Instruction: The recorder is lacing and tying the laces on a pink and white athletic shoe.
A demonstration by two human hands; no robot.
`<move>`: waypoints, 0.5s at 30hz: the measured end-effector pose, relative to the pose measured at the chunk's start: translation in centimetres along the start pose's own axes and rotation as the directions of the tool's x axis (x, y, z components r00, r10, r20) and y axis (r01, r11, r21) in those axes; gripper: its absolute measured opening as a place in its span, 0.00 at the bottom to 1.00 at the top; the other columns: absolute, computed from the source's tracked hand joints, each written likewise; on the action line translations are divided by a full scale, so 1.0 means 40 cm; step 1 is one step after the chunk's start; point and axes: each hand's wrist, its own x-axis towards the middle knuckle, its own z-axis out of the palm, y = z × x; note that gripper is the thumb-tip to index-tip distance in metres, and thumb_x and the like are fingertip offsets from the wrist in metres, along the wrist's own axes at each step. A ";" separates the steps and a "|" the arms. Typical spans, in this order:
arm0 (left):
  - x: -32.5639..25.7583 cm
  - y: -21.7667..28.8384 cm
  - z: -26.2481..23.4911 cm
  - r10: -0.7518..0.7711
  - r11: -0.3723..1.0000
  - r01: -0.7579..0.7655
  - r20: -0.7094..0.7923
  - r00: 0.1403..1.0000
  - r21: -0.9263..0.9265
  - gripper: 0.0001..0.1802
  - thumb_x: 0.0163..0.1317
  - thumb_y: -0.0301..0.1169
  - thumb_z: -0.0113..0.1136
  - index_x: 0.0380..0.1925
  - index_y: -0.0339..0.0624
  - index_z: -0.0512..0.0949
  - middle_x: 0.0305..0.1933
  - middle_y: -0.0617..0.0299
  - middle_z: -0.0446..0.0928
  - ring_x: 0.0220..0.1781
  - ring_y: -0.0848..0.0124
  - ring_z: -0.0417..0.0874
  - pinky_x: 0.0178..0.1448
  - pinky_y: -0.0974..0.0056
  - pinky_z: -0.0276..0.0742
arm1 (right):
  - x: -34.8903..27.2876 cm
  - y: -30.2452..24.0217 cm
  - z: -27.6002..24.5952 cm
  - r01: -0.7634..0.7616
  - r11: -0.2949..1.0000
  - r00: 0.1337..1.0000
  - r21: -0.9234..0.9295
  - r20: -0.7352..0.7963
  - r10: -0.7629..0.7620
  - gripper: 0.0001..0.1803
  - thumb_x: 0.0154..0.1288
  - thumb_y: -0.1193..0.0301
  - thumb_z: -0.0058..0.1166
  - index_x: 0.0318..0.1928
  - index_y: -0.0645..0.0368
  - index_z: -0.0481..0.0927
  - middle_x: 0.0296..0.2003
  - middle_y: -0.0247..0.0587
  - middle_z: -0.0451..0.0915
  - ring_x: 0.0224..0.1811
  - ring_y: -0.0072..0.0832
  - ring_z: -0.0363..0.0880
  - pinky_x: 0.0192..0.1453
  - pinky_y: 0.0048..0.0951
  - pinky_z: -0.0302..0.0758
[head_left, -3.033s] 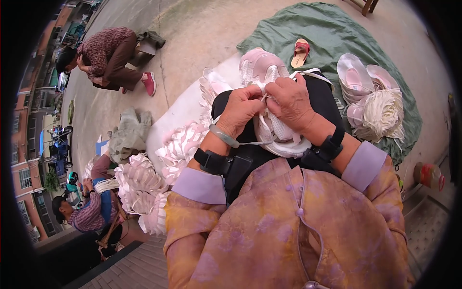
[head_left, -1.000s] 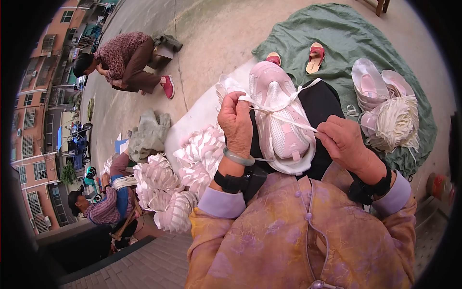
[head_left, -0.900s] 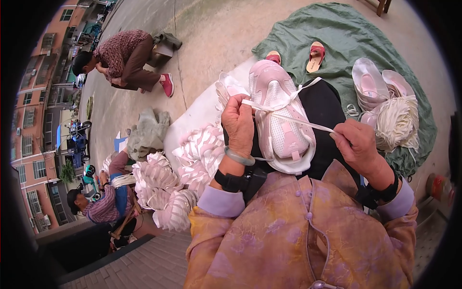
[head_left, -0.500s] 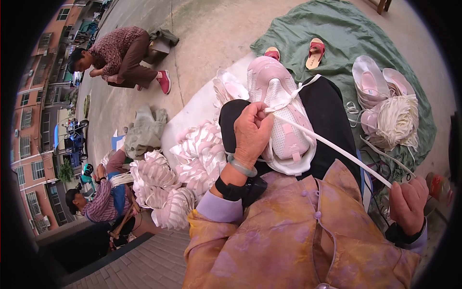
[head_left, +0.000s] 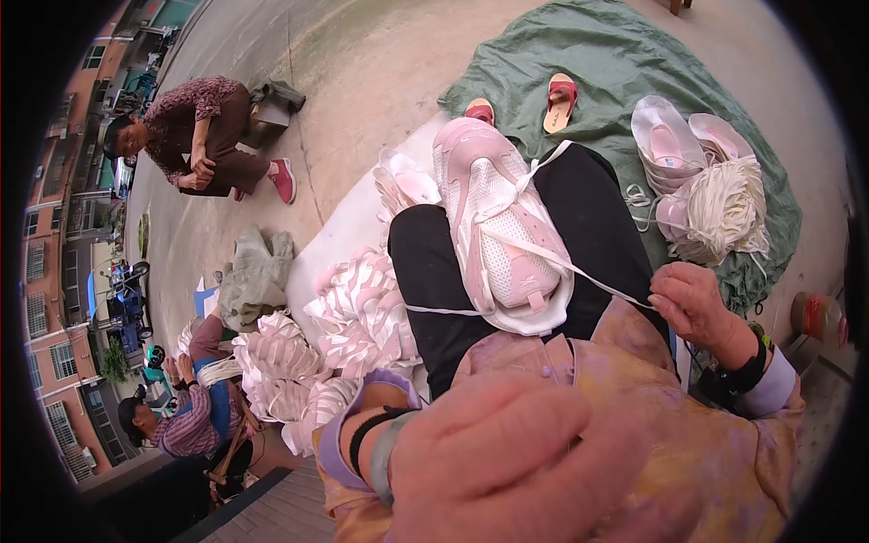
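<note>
A pale pink and white sneaker upper (head_left: 519, 258) lies across my black-trousered thighs, its toe away from me and its heel tab near my waist. White shoelace (head_left: 543, 253) runs through its eyelets. One lace end trails to the left over my left thigh; the other stretches right to my right hand (head_left: 695, 306), whose fingertips pinch it. My left hand (head_left: 525, 462) is raised close to the camera, large and blurred in front of my orange patterned jacket. Its fingers are bent, and whatever might be between them is hidden.
Pink and white uppers (head_left: 281, 353) lie heaped on my left. On the green tarpaulin (head_left: 534, 54) are red sandals (head_left: 561, 101), more uppers (head_left: 668, 145) and a bundle of white laces (head_left: 729, 208). Two people sit at the left, one crouched far (head_left: 195, 136), one nearer (head_left: 195, 416).
My left hand has let go of the lace by the upper and risen toward the camera. My right hand has moved in and away from me, leaving its lace slacker. The far person's arms shifted.
</note>
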 end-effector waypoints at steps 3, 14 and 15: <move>0.019 0.032 -0.020 0.114 0.993 -0.110 0.132 0.985 -0.037 0.09 0.47 0.28 0.56 0.30 0.37 0.78 0.28 0.53 0.78 0.25 0.64 0.78 0.28 0.66 0.74 | 0.081 0.003 0.040 -0.037 0.991 0.995 0.125 -0.084 0.047 0.06 0.54 0.76 0.57 0.31 0.62 0.75 0.25 0.43 0.74 0.24 0.38 0.74 0.27 0.32 0.70; 0.005 0.046 -0.044 0.368 0.928 -0.348 0.171 0.914 -0.135 0.21 0.63 0.42 0.47 0.54 0.49 0.71 0.30 0.56 0.79 0.21 0.67 0.78 0.20 0.68 0.71 | 0.274 -0.064 0.150 -0.090 0.976 0.994 0.200 -0.036 0.099 0.26 0.50 0.60 0.62 0.45 0.61 0.70 0.31 0.46 0.76 0.31 0.41 0.78 0.34 0.35 0.74; 0.000 0.044 -0.048 0.355 0.930 -0.330 0.165 0.920 -0.161 0.21 0.63 0.44 0.47 0.53 0.50 0.72 0.29 0.57 0.78 0.21 0.67 0.77 0.20 0.68 0.71 | 0.279 -0.058 0.163 -0.042 0.988 0.997 0.149 -0.061 0.051 0.29 0.48 0.57 0.62 0.48 0.60 0.69 0.34 0.47 0.76 0.33 0.42 0.78 0.36 0.37 0.74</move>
